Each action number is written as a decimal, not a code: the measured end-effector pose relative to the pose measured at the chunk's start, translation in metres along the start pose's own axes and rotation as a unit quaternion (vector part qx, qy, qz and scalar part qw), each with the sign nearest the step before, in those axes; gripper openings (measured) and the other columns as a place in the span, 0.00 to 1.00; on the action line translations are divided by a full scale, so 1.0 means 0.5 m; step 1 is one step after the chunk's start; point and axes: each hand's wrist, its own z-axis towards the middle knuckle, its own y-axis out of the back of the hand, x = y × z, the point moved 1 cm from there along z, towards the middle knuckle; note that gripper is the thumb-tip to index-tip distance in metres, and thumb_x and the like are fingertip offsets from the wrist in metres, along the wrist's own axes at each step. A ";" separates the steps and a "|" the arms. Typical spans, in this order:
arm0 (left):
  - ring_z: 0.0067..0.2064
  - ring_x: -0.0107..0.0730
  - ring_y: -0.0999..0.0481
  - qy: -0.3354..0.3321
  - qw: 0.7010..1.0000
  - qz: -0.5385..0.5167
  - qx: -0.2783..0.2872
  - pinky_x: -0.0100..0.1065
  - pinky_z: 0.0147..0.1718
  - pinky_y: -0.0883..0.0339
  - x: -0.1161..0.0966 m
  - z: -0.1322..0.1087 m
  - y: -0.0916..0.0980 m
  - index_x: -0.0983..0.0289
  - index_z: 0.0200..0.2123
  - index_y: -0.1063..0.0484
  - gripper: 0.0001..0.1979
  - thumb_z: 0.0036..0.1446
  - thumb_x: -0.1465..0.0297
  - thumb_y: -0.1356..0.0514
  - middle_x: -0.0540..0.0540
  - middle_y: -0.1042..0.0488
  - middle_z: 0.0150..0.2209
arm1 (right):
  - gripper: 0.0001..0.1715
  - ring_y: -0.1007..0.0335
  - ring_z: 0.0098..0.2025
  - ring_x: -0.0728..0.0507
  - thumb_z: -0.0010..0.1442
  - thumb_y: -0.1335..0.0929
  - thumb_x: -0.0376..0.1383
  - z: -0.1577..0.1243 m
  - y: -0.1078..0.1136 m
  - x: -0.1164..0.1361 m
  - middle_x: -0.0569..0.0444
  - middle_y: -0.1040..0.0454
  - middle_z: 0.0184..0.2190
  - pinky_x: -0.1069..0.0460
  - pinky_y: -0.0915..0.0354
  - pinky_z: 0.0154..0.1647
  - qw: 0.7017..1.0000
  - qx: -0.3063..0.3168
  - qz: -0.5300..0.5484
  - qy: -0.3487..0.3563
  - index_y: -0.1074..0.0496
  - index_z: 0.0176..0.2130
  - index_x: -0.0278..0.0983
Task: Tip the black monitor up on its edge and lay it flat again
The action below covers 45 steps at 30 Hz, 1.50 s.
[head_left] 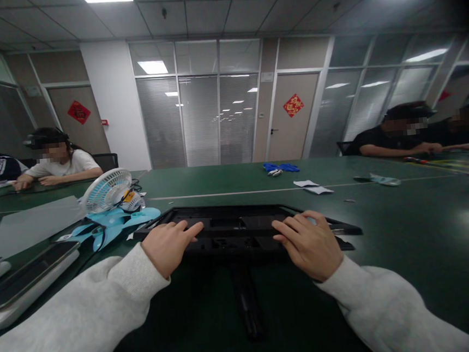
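Observation:
A wide black plastic frame (223, 233) with a recessed inside lies in front of me on the table, and a dark tube-like part (248, 306) extends from it towards me. My left hand (170, 246) lies over its left side, back of the hand up, with the index finger stretched out to the right. Over the right side lies my right hand (309, 243), its fingers loosely bent and apart, tips at the black bar. I cannot tell how firmly either hand presses on it. Both palms are hidden.
A dark green table (410, 264) spreads around me. To the left are a white fan grille (110, 191), blue fan blades (119, 221) and a dark-topped white tray (26, 282). Blue gloves (287, 167) and papers (315, 187) lie further back. Several people sit at both sides.

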 end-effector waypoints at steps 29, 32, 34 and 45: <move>0.40 0.48 0.19 0.009 0.998 0.004 0.061 0.41 0.33 0.27 -0.007 -0.005 0.017 0.56 0.63 0.37 0.24 0.64 0.76 0.46 0.57 0.23 0.44 | 0.15 0.35 0.38 0.42 0.67 0.37 0.38 0.005 -0.001 0.005 0.50 0.25 0.34 0.42 0.46 0.52 0.999 0.016 0.039 0.006 0.26 0.46 0.34; 0.39 0.48 0.19 0.006 0.998 -0.003 0.069 0.40 0.32 0.28 -0.008 -0.007 0.018 0.57 0.63 0.37 0.25 0.64 0.76 0.46 0.57 0.23 0.43 | 0.15 0.34 0.39 0.42 0.67 0.38 0.38 0.005 0.001 0.002 0.49 0.25 0.35 0.42 0.46 0.52 0.998 0.025 0.050 0.012 0.26 0.46 0.34; 0.39 0.48 0.19 0.006 0.997 -0.007 0.076 0.40 0.32 0.28 -0.009 -0.008 0.021 0.57 0.63 0.37 0.24 0.65 0.75 0.46 0.58 0.23 0.43 | 0.16 0.34 0.39 0.42 0.67 0.38 0.38 0.005 0.002 0.001 0.48 0.24 0.36 0.42 0.46 0.52 0.997 0.030 0.064 0.013 0.26 0.46 0.34; 0.39 0.51 0.19 -0.001 0.997 0.005 0.074 0.43 0.32 0.26 -0.008 -0.008 0.016 0.58 0.62 0.36 0.20 0.68 0.72 0.47 0.58 0.23 0.42 | 0.15 0.34 0.38 0.43 0.66 0.38 0.40 0.005 0.010 0.006 0.50 0.25 0.35 0.43 0.46 0.52 0.993 0.051 0.111 0.001 0.27 0.44 0.35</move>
